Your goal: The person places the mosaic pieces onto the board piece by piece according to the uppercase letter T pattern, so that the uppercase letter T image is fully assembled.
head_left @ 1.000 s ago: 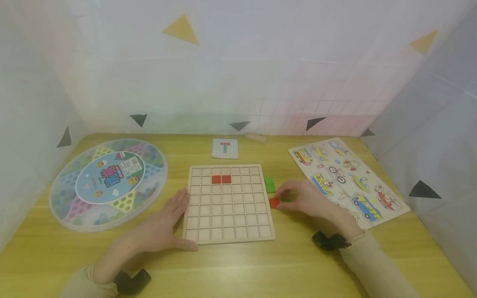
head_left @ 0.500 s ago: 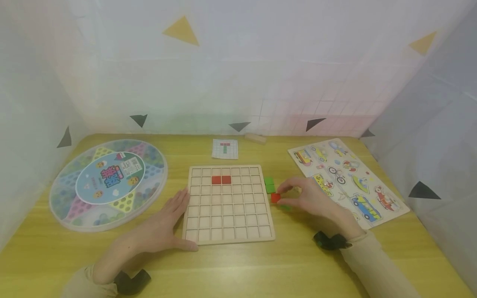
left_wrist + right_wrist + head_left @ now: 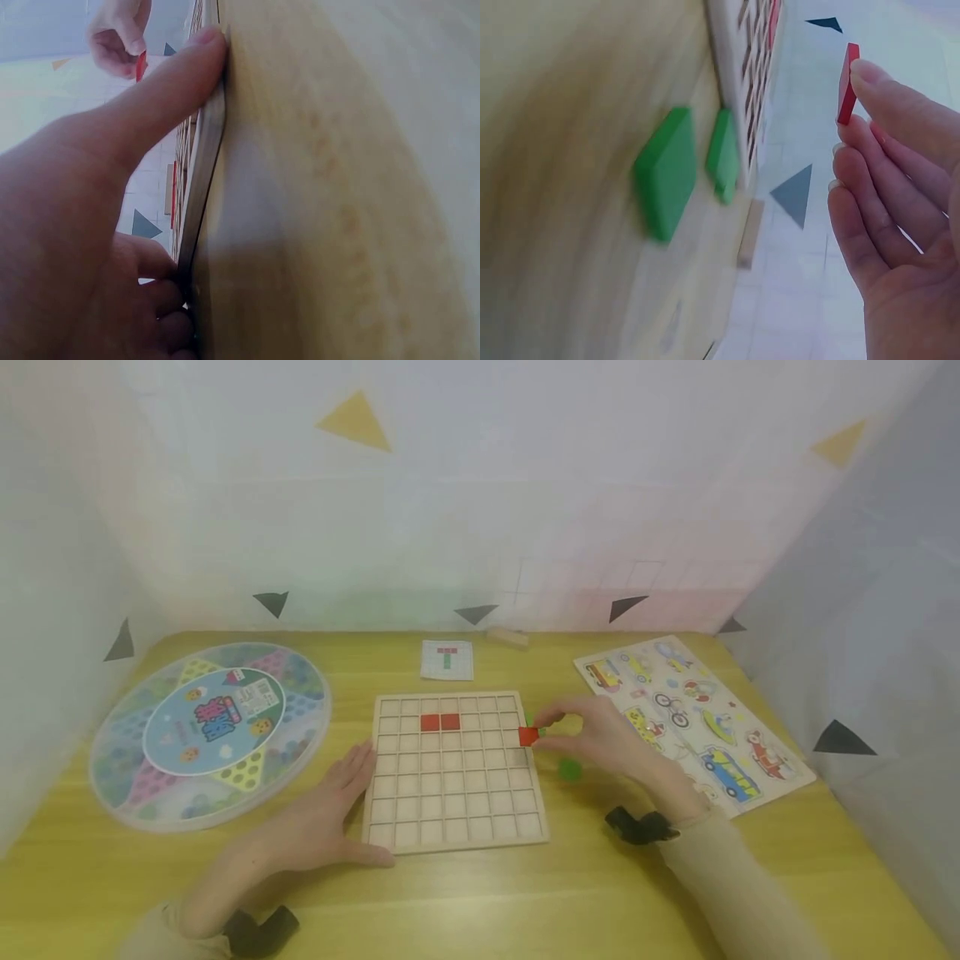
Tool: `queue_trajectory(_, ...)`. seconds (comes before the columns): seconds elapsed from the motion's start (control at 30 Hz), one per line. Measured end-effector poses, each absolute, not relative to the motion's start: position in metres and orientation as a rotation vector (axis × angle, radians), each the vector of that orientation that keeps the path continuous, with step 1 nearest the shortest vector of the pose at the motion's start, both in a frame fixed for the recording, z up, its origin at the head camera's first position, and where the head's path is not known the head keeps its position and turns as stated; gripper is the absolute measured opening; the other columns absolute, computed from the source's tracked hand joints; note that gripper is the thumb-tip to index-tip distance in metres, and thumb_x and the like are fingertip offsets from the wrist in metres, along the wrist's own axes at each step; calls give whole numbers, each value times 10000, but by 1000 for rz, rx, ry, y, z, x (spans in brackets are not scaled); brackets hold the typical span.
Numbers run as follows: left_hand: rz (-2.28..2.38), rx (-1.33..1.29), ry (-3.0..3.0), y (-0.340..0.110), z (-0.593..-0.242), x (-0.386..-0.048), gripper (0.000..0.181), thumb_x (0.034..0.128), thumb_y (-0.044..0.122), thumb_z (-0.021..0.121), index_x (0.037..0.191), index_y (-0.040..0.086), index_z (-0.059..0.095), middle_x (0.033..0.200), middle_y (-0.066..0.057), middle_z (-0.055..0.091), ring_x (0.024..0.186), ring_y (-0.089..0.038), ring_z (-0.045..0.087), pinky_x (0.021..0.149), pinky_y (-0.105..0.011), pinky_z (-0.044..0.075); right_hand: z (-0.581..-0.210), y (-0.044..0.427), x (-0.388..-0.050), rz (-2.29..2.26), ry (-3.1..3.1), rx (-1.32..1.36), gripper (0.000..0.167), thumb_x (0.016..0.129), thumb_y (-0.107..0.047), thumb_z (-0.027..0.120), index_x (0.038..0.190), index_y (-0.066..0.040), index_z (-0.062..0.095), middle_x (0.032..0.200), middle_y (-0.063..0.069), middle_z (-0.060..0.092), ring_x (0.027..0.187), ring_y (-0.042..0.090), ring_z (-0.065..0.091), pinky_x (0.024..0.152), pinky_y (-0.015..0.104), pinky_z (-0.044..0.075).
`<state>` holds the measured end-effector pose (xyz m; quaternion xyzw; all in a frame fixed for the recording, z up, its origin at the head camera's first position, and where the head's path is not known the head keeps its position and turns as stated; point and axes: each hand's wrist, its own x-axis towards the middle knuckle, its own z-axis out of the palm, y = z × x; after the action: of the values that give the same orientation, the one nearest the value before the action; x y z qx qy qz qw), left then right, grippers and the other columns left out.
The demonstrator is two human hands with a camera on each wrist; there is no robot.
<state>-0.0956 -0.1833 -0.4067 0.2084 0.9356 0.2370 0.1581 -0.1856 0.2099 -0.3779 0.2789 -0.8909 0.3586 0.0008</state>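
Note:
A wooden grid board [image 3: 457, 785] lies on the table, with two red tiles [image 3: 440, 722] side by side in its second row. Along the board's left edge and near corner rests my left hand [image 3: 315, 827], thumb spread from the fingers. My right hand [image 3: 607, 739] pinches a red tile [image 3: 528, 737] between thumb and fingers, raised above the board's right edge. In the right wrist view that red tile [image 3: 847, 84] stands nearly on edge. Green tiles [image 3: 570, 769] lie right of the board, some partly hidden by my right hand in the head view.
A small pattern card [image 3: 447, 670] with a red and green T lies behind the board, near a wooden block [image 3: 507, 637]. A round game box [image 3: 300, 752] is at the left, and a picture puzzle board [image 3: 667, 681] at the right.
My right hand has lifted the red tile off the table and carried it left and away from me to the board's right edge. My left hand keeps its place on the board.

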Motion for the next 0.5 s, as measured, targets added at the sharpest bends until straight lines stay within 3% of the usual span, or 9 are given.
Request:
queue_trajectory(0.23,688,607,2682,-183,-404,-94,1347,687,803,684,1605,48,49,1685,-123,-65,1535,-401,20,1206,-585,197,-369,179,-197,1095,-2817,890,241,827,-302,832,1042,-241,741,1033,-88,733,1010,189,667,922,464,544)
queue_trajectory(0.5,684,608,2683,-184,-404,-93,1348,687,812,673,1605,53,43,1684,-127,-65,1537,-393,17,1212,-575,181,-357,142,-209,1153,-2765,968,281,842,-276,819,1086,-167,735,1054,-83,727,1029,169,670,943,428,546)
